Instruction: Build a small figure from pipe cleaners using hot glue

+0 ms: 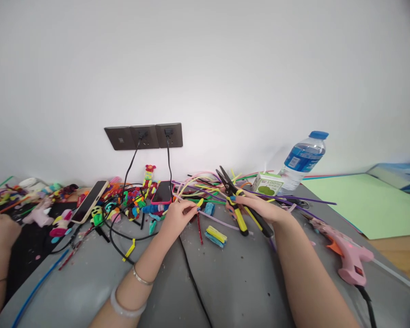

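Note:
My left hand (178, 216) pinches a short piece of yellow pipe cleaner (200, 202) between thumb and fingertips. In my right hand (258, 207) are shears with yellow and black handles (242, 219). Their long dark blades (227, 181) stand apart and point up toward the wall, to the right of the yellow piece and not touching it. Below the hands lies a folded yellow and blue pipe cleaner bundle (216, 236). A pale purple pipe cleaner (220, 221) runs between the hands, and a red glittery one (200, 230) lies near my left fingertips.
A pink hot glue gun (350, 255) lies at right, near a water bottle (302, 159), a juice carton (268, 183) and green paper (372, 205). Cables from the wall sockets (143, 136) cross the grey table. Phones (90, 202) and pipe cleaner figures crowd the left, beside another person's hand (2, 230).

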A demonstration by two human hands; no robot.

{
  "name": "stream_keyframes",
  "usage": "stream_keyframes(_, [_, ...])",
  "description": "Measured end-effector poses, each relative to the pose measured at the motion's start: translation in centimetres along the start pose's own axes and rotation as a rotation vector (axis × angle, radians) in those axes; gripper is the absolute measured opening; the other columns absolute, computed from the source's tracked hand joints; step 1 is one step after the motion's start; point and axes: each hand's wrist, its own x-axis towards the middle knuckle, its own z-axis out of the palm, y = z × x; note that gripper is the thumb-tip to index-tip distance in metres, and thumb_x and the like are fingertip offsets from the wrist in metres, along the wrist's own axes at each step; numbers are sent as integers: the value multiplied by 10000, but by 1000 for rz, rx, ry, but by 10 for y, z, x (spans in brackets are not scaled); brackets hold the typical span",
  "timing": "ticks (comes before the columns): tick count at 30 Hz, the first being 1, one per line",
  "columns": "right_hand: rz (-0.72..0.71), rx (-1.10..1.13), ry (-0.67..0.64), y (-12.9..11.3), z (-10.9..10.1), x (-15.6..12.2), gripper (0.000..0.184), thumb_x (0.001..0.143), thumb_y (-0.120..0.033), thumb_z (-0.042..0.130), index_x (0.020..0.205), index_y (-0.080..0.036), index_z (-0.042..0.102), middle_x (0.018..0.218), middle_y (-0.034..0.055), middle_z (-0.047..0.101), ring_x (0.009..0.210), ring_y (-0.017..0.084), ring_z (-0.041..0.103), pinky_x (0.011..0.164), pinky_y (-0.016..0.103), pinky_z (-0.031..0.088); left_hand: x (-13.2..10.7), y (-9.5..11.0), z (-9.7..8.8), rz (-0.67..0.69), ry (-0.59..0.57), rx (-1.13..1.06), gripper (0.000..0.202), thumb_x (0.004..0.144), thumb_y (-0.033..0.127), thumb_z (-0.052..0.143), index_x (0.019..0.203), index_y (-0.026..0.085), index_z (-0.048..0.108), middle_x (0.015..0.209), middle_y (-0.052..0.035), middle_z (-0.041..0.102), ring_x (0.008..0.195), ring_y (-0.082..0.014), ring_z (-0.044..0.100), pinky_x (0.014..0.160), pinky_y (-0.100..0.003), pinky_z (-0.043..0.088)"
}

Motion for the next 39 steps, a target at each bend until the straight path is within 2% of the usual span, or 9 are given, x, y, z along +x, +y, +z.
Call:
stream_keyframes(3, [-22, -96, 127, 2, -5, 4, 392, 866, -467, 545, 1169, -219, 521, 741, -7, 582, 680, 170, 573, 643, 298, 488, 1, -1, 0, -8, 28, 15, 148, 774, 247, 636, 821, 230, 776, 807, -56, 766, 668, -207, 661, 615, -280, 487])
stream_keyframes(6, [-47, -175, 165, 2, -4, 6, 302, 883, -466, 516, 1044, -216, 567, 763, 0, 582, 689, 164, 557, 654, 283, 481, 1, 1, 0, -22, 38, -21, 179, 776, 234, 631, 868, 248, 784, 859, -59, 773, 739, -229, 677, 641, -295, 500])
stream_keyframes(10, [-79, -214, 219, -2, 6, 8, 455, 856, -467, 544, 1252, -246, 502, 935, 19, 628, 793, 191, 595, 721, 300, 492, 2, 1, 0, 9, 38, -46, 182, 780, 221, 632, 883, 240, 780, 915, -68, 745, 818, -227, 665, 683, -296, 501])
stream_keyframes(15, [-297, -559, 278, -10, 26, 7, 718, 822, -424, 633, 1456, -275, 330, 1401, 72, 510, 1248, 279, 500, 1030, 380, 392, 2, -2, 0, 62, 76, -4, 216, 826, 178, 576, 921, 239, 761, 882, -63, 706, 822, -206, 646, 769, -309, 484])
stream_keyframes(18, [-322, -719, 304, -6, 34, 13, 763, 804, -379, 648, 1476, -269, 303, 1407, 95, 510, 1259, 289, 503, 1027, 402, 389, 2, -2, 0, 43, 37, 26, 214, 824, 145, 561, 904, 234, 738, 894, -52, 716, 777, -191, 641, 742, -291, 475])
stream_keyframes(24, [-182, -1147, 586, 23, 24, 37, 704, 752, -360, 679, 1394, -189, 450, 1219, 172, 628, 1139, 399, 532, 944, 532, 370, 2, 1, -1, 4, 85, 15, 161, 814, 163, 556, 882, 222, 689, 858, -24, 707, 663, -157, 605, 611, -247, 439])
stream_keyframes(29, [-357, -1026, 593, 25, 22, 40, 326, 832, -325, 616, 1145, -235, 638, 1202, 114, 643, 1149, 348, 520, 961, 495, 357, 1, 3, 1, 41, 76, -8, 144, 795, 146, 569, 856, 213, 680, 846, -13, 703, 661, -140, 589, 626, -233, 427])
stream_keyframes(33, [-590, -703, 328, 15, 35, 41, 160, 855, -286, 586, 960, -198, 669, 1013, 83, 698, 997, 250, 620, 913, 391, 443, 0, 3, 3, 83, 64, 23, 134, 805, 144, 564, 861, 207, 668, 845, -7, 700, 665, -132, 585, 654, -236, 439])
stream_keyframes(39, [-588, -528, 233, 15, 43, 43, 86, 826, -248, 623, 872, -189, 665, 909, 50, 711, 894, 218, 647, 842, 340, 486, 0, 3, 2, 88, 86, 27, 114, 801, 139, 571, 847, 194, 660, 811, -4, 698, 646, -123, 578, 605, -226, 439])
